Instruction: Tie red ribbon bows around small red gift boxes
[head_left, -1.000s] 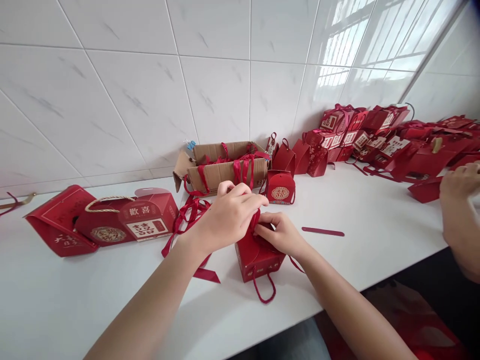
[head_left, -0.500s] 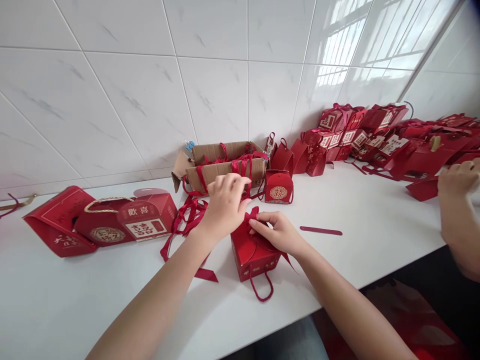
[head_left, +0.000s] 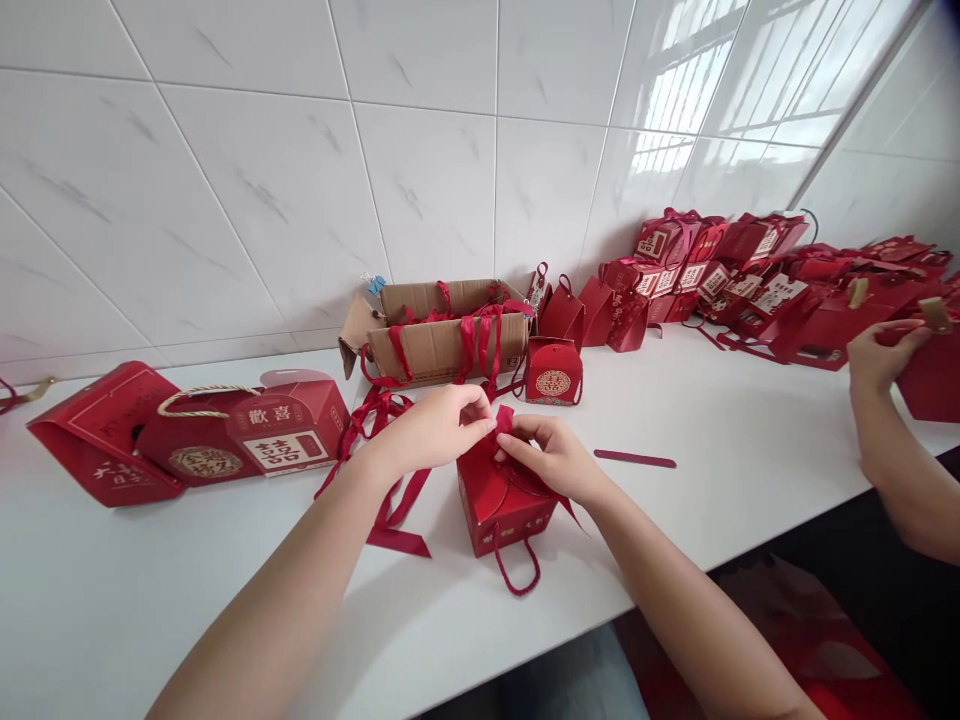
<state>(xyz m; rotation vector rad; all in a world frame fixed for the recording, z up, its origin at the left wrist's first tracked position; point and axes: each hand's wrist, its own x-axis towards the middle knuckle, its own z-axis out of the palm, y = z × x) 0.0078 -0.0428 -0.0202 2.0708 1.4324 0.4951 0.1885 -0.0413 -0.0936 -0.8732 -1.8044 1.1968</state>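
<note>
Ribbon is pinched by the right hand; whether the left hand grips, I can't tell. Pinch low over the box beneath, tension even.

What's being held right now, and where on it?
The red ribbon, pinched close above the top of the small box by the right hand. Whether the left hand grips it too can't be told.
</note>
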